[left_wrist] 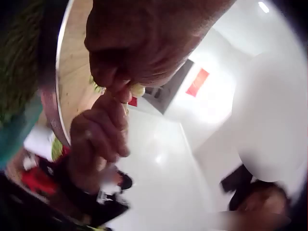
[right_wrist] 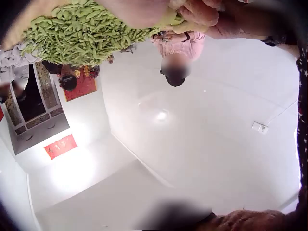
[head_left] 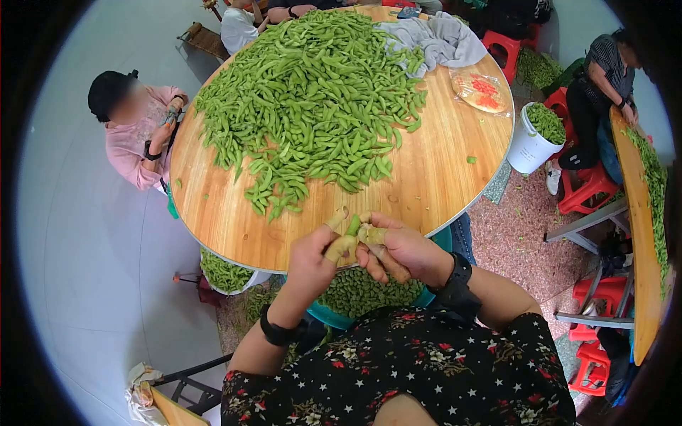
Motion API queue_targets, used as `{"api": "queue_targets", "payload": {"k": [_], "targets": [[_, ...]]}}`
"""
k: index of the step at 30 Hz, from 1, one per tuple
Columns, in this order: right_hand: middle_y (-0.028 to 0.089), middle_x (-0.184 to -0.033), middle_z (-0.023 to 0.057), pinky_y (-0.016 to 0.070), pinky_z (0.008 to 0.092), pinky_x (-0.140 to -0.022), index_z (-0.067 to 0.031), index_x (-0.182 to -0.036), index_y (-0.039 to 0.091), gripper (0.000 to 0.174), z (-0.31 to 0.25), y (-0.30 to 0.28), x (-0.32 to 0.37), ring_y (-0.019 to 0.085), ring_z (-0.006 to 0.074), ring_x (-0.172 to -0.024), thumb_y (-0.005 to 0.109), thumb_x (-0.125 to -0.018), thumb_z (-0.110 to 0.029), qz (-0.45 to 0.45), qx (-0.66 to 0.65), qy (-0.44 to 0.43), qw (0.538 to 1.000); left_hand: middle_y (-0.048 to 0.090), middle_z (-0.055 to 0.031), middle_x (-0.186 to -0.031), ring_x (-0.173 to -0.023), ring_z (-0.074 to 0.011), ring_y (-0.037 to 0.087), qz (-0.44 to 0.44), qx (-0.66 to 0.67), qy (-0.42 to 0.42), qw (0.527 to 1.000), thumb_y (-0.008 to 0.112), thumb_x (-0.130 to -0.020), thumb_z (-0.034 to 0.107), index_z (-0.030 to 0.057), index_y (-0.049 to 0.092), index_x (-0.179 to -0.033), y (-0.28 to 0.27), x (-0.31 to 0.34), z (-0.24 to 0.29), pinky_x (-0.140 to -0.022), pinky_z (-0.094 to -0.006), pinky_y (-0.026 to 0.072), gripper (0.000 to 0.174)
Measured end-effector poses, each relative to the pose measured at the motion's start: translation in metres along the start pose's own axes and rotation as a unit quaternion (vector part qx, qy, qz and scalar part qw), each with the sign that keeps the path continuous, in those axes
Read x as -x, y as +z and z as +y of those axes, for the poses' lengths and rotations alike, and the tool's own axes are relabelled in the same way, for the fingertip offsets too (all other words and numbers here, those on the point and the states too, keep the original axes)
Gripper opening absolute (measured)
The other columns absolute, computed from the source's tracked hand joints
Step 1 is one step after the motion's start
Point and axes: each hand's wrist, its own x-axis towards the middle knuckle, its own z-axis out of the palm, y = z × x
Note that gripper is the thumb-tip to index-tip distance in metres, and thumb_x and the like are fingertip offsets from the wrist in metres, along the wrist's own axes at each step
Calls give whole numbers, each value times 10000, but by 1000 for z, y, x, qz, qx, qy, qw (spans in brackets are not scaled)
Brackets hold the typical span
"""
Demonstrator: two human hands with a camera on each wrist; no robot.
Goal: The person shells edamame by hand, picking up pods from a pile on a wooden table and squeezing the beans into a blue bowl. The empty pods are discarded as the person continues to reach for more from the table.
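Observation:
In the head view a green edamame pod [head_left: 353, 226] sits between my two hands, above the near edge of the round table. My left hand [head_left: 310, 259] pinches it from one side, thumb and index finger meeting at the pod. From the other side my right hand [head_left: 408, 252] grips it too, its lower fingers curled. Yellowish coverings wrap both thumbs. In the left wrist view a pale green bit [left_wrist: 138, 90] shows at the left fingertips. Below the hands stands a teal basin [head_left: 330, 317] holding many shelled green beans [head_left: 369, 292].
A large heap of pods [head_left: 305, 92] covers much of the round wooden table [head_left: 455, 163]. A grey cloth [head_left: 444, 42] and a bagged round item [head_left: 483, 91] lie at its far right. White buckets of pods [head_left: 529, 153] stand beside it. A person in pink [head_left: 138, 128] sits left.

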Motion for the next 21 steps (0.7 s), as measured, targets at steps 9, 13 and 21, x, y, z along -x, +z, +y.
{"api": "queue_targets", "payload": {"k": [9,13,21], "targets": [[591,-756,58,376,234,-355,-74,-1072,469,171,-10,23,10,556,135,-472,386,-1015,-211,33,108,-26,993,524,-116,-667,-580,-273,538,136,-485,417,756,620,-779,-21,16,632,-1067,8,1,1,-521,-349,451,291],[573,-730,58,428,255,-400,-51,-1044,476,155,-10,21,10,537,135,-448,386,-987,-164,30,118,-7,993,559,-90,-672,-582,-182,549,124,-215,232,940,554,-898,42,13,624,-1081,5,3,-11,-524,-281,415,198],[546,-728,152,449,393,-569,-17,-929,481,206,4,4,2,583,303,-645,599,-871,-175,137,487,-274,818,574,-115,-730,-623,-222,565,108,-342,245,901,518,-893,34,-4,603,-1093,3,6,-12,-578,-320,448,221]]}}
